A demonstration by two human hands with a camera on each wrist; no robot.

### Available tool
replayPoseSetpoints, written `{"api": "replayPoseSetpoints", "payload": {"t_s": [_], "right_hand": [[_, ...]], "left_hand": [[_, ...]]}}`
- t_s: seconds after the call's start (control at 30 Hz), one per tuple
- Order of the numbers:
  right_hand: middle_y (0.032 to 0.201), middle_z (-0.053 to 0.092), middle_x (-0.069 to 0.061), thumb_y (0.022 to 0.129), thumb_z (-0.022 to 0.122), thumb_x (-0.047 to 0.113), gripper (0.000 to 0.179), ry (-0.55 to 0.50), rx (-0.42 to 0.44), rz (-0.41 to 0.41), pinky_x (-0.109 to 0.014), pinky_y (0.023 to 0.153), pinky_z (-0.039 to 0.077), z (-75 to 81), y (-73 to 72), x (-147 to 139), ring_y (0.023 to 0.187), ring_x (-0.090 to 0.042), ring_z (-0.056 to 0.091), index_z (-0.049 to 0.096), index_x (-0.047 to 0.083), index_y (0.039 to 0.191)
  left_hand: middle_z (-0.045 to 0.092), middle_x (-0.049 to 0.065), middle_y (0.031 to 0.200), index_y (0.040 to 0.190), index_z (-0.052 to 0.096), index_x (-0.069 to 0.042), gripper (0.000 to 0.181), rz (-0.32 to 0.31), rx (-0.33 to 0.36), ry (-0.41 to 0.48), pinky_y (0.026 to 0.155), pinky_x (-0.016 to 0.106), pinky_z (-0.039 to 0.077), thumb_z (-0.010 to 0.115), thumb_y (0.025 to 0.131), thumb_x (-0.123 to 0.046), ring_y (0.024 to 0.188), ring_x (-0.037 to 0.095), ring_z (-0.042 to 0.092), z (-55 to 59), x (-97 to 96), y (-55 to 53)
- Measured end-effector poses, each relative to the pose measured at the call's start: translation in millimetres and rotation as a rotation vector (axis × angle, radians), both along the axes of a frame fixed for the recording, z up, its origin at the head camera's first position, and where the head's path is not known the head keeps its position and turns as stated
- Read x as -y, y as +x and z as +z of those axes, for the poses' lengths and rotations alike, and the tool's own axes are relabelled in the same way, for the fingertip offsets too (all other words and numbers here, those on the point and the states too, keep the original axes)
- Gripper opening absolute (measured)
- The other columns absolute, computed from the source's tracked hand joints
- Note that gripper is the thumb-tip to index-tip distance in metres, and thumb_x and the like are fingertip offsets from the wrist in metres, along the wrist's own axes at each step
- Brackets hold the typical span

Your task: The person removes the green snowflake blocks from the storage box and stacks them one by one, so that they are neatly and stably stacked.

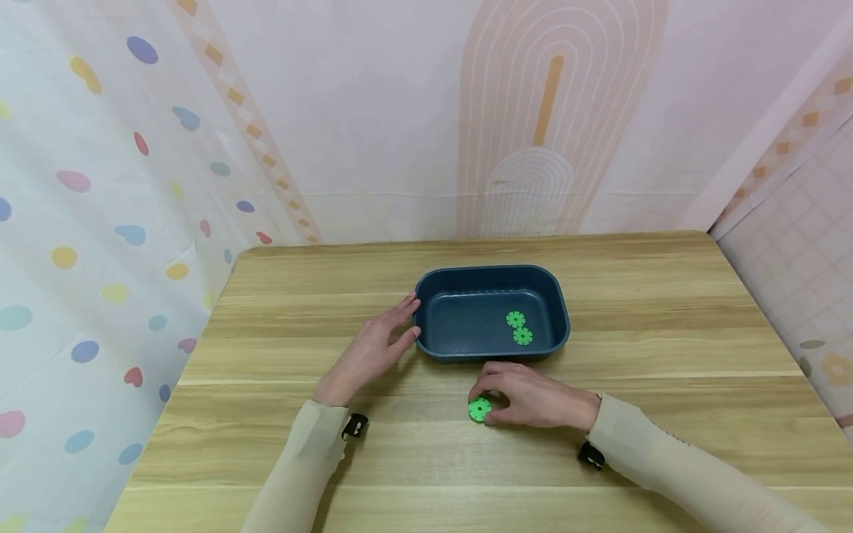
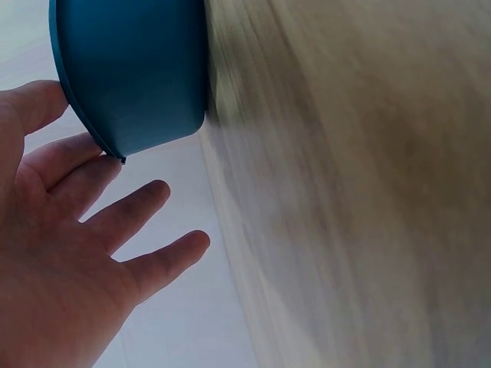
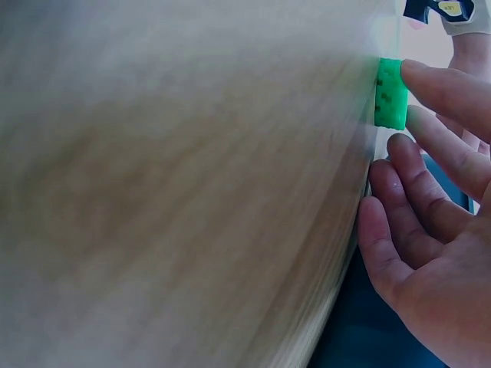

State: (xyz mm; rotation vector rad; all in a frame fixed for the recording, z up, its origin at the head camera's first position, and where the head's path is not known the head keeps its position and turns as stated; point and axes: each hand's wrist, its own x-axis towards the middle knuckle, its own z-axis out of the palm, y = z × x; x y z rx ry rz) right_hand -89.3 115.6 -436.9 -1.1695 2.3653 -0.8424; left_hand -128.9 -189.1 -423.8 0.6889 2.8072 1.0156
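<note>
A dark blue rectangular tub sits on the wooden table, with two green notched discs lying flat inside it at the right. My left hand touches the tub's left rim with its thumb and fingertips; in the left wrist view its other fingers spread out below the rim. In front of the tub, my right hand pinches at a green notched disc between thumb and index finger. Seen from the side in the right wrist view, that green piece looks like a short stack, and the remaining fingers curl near the tabletop.
The wooden table reaches back to a pale patterned curtain, which also hangs along the left side. Black wrist straps show at both sleeves.
</note>
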Motion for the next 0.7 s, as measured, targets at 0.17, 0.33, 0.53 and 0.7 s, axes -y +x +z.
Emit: {"api": "replayPoseSetpoints", "payload": {"t_s": [0.17,0.33,0.53,0.7], "right_hand": [[0.112,0.061,0.011,0.092,0.081,0.020,0.029,-0.003,0.004,0.004,-0.027,0.089,0.049,-0.1,-0.3,0.0,0.098,-0.008,0.054,0.075,0.020,0.120],[0.114,0.061,0.011,0.092,0.082,0.022,0.032,0.015,0.017,0.002,-0.027,0.092,0.050,2.1,0.7,0.0,0.100,-0.007,0.054,0.074,0.019,0.122],[0.121,0.062,0.011,0.091,0.081,0.024,0.033,0.016,0.029,0.006,-0.031,0.101,0.050,5.9,2.5,-1.7,0.108,-0.006,0.057,0.071,0.020,0.123],[0.133,0.063,0.009,0.091,0.080,0.022,0.042,0.026,0.063,-0.011,-0.037,0.110,0.047,7.9,5.5,-5.2,0.123,-0.009,0.057,0.067,0.018,0.132]], "left_hand": [[0.029,0.004,0.167,0.158,0.039,-0.004,0.056,-0.004,-0.010,-0.001,0.118,0.049,0.036,0.054,0.110,-0.028,0.148,0.029,0.037,0.5,-0.2,0.0],[0.029,0.004,0.167,0.158,0.039,-0.004,0.056,0.000,-0.008,-0.006,0.119,0.049,0.035,0.055,0.109,-0.028,0.149,0.029,0.036,1.5,-1.0,0.4],[0.029,0.005,0.167,0.158,0.040,-0.004,0.056,0.002,-0.011,-0.008,0.119,0.049,0.035,0.055,0.109,-0.028,0.149,0.030,0.035,1.7,-1.6,0.6],[0.030,0.006,0.167,0.157,0.040,-0.003,0.057,-0.001,-0.018,-0.007,0.118,0.050,0.036,0.056,0.109,-0.027,0.149,0.031,0.036,1.8,-1.8,0.6]]}}
